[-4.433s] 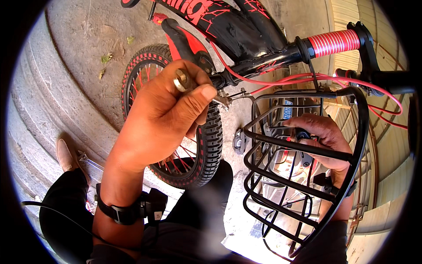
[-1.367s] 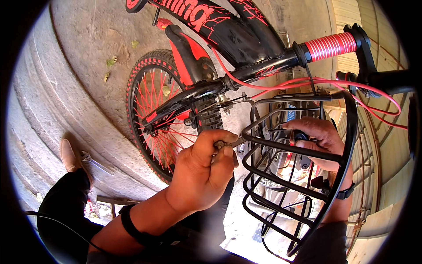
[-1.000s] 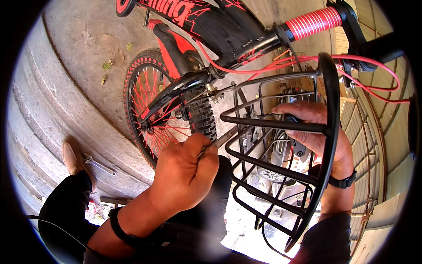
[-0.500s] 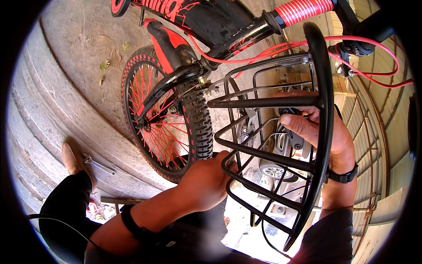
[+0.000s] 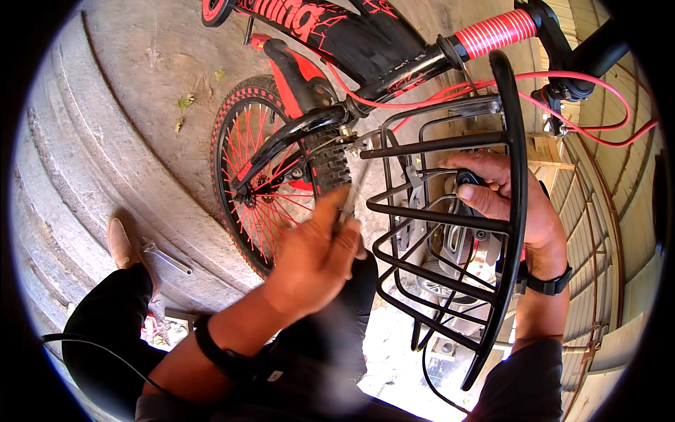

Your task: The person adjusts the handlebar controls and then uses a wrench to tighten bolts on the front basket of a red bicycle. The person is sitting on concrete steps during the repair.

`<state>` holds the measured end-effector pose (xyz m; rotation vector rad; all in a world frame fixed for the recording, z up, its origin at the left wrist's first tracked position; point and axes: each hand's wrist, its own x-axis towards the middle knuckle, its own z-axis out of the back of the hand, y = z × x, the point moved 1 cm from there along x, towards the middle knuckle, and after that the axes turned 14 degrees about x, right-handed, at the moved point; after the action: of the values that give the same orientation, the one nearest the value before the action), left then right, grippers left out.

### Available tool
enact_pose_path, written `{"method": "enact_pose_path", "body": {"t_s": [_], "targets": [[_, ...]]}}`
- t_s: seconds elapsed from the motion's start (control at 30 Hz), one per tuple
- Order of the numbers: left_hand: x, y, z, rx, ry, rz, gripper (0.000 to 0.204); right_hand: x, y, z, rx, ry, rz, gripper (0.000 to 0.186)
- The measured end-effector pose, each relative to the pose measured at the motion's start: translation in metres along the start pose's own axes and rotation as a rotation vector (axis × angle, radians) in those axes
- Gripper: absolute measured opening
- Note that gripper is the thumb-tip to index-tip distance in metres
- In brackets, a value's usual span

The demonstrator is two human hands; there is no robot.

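Note:
A black wire bicycle basket (image 5: 439,224) sits tilted in front of the bike's head tube. My right hand (image 5: 503,200) reaches behind its bars, closed around a small black part (image 5: 467,180) with the thumb on top; its kind is partly hidden. My left hand (image 5: 316,257) is beside the front tyre, left of the basket. Its fingers are closed on a thin silver tool (image 5: 356,191), blurred, pointing up toward the brake area; I cannot make out its kind. The front wheel (image 5: 256,204) has red spokes and a knobbly black tyre.
Red cables (image 5: 605,83) loop from the handlebar, near a red striped grip (image 5: 496,34). The black frame (image 5: 365,53) lies across the top. A silver wrench (image 5: 166,258) rests on the concrete step beside my shoe (image 5: 121,243). Corrugated metal sheeting (image 5: 590,232) stands at the right.
My left hand has come away from the basket's lower bars, moving up and left, and the thin tool now shows. The bike and basket sit slightly lower and further right in view.

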<state>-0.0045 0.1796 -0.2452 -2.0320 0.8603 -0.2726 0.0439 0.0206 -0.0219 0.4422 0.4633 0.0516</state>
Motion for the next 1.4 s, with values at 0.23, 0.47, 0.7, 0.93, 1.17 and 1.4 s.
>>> {"method": "enact_pose_path", "body": {"t_s": [0.23,0.47,0.7,0.93,1.17,1.4], "targets": [[0.02,-0.043,0.064,0.202,-0.12,-0.137,0.018,0.009,0.017,-0.001,0.079,0.087,-0.082,0.024],[0.038,-0.063,0.081,0.154,0.156,0.052,0.018,0.01,0.027,-0.002,0.123,0.101,-0.194,0.023],[0.075,-0.048,0.077,0.039,0.237,-0.012,0.016,0.008,0.016,0.005,0.08,0.136,-0.161,0.037],[0.097,-0.057,0.078,0.01,0.344,0.022,0.015,0.009,0.021,0.006,0.046,0.166,-0.224,0.042],[0.104,-0.058,0.064,-0.031,0.241,-0.013,0.013,0.009,0.015,0.004,0.091,0.142,-0.121,0.029],[0.106,-0.054,0.056,-0.078,0.181,-0.04,0.019,0.009,0.013,0.005,0.044,0.136,-0.066,0.035]]}}
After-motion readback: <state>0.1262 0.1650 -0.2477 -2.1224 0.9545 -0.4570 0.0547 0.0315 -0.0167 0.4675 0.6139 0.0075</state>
